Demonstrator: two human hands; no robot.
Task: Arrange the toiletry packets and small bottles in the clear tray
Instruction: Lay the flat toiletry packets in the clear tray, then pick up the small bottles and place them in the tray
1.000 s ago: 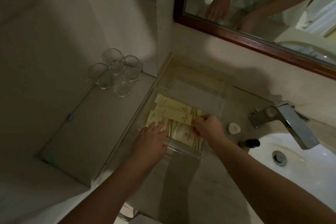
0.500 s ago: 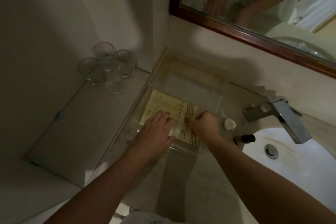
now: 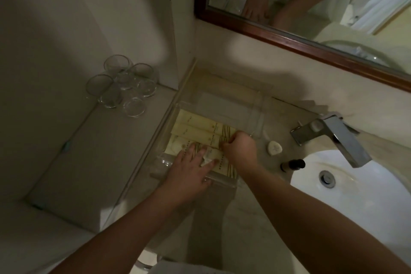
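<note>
A clear tray (image 3: 255, 115) stands on the vanity counter in the corner below the mirror. Several pale yellow toiletry packets (image 3: 198, 125) lie side by side in its near half. My left hand (image 3: 189, 169) rests flat over the nearest packets, fingers spread, with a small white item under the fingertips. My right hand (image 3: 240, 149) is curled at the packets' right ends, fingertips pinching a packet edge. A small dark-capped bottle (image 3: 292, 164) lies on the counter right of the tray, beside a small white soap (image 3: 274, 148).
Several glass tumblers (image 3: 124, 87) stand on a lower ledge to the left. A chrome faucet (image 3: 333, 135) overhangs the white sink (image 3: 355, 196) at right. A wood-framed mirror (image 3: 289, 38) hangs on the wall behind.
My left hand has slid further into the tray over the near packets. My right hand stays at the packets' right ends. The camera has tilted slightly.
</note>
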